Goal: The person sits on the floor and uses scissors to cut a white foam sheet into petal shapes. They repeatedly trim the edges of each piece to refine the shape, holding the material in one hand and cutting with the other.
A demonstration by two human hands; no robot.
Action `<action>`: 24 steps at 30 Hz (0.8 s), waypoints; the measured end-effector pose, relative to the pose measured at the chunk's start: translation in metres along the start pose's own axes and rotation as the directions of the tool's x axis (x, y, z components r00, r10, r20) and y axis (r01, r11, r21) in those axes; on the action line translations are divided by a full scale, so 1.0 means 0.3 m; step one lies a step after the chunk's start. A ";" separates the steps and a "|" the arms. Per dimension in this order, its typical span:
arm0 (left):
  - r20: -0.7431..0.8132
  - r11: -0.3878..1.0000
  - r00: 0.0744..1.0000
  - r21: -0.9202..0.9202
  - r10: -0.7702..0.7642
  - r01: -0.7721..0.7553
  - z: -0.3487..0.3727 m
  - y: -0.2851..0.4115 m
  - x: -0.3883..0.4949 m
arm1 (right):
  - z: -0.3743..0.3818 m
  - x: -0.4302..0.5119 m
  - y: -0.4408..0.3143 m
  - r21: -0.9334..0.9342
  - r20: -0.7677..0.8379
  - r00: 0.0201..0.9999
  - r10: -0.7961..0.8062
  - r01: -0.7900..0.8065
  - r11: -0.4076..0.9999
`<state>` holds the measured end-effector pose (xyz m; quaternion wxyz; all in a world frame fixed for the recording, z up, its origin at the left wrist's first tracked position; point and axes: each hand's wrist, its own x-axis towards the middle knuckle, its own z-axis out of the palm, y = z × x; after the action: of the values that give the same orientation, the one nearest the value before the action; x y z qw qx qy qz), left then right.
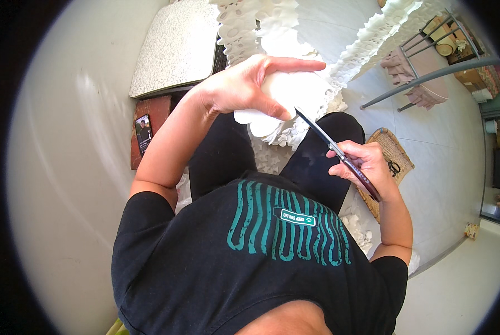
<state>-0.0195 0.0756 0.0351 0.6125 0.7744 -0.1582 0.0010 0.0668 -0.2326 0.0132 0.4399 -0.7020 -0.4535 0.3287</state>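
Above my lap, my left hand [250, 86] grips a stack of white scallop-edged sheet material [300, 90], thumb below and fingers stretched along its top. My right hand [363, 167] holds a long-bladed tool with a dark red-brown handle [361, 178], probably scissors or a knife. Its narrow blade [317, 129] slants up and left, and the tip meets the edge of the white stack near my left thumb. Long perforated white strips [365, 46] run from the stack towards the top of the view. More white pieces with cut-out edges hang between my knees.
At the right, a woven basket [390, 146] holds black-handled scissors [394, 168]. White scraps [357, 230] lie beside my right leg. A phone [143, 134] rests on a red-brown board at the left, below a speckled white panel [178, 46]. A metal-framed chair [426, 79] stands at upper right.
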 end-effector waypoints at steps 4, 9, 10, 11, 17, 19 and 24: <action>-0.021 0.999 1.000 0.023 -0.023 0.024 0.006 -0.013 -0.002 | -0.003 0.000 -0.001 0.049 0.013 0.998 0.060 -0.061 0.997; -0.029 0.999 0.999 0.025 -0.026 0.027 0.014 -0.016 -0.002 | -0.006 0.000 0.018 0.089 0.052 0.993 0.109 -0.113 0.990; -0.025 0.999 0.999 0.024 -0.027 0.027 0.016 -0.012 -0.002 | -0.004 0.001 0.021 0.110 0.054 0.994 0.099 -0.104 0.988; -0.022 0.999 0.999 0.024 -0.027 0.028 0.017 -0.010 -0.002 | -0.005 0.001 0.019 0.130 0.061 0.992 0.113 -0.120 0.984; -0.021 0.999 0.999 -0.023 -0.024 0.024 0.025 -0.016 -0.002 | -0.007 -0.003 0.028 0.135 0.060 0.994 0.089 -0.096 0.986; -0.019 0.999 0.999 -0.030 -0.027 0.026 0.026 -0.017 -0.002 | -0.009 -0.005 0.026 0.132 0.057 0.995 0.080 -0.087 0.987; -0.007 0.998 0.999 -0.060 -0.037 0.037 0.024 -0.021 -0.002 | -0.016 -0.007 0.018 0.099 0.059 0.996 0.069 -0.075 0.992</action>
<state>-0.0200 0.0702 0.0273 0.6361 0.7585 -0.1411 -0.0119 0.0722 -0.2371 0.0102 0.4501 -0.6852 -0.4227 0.3862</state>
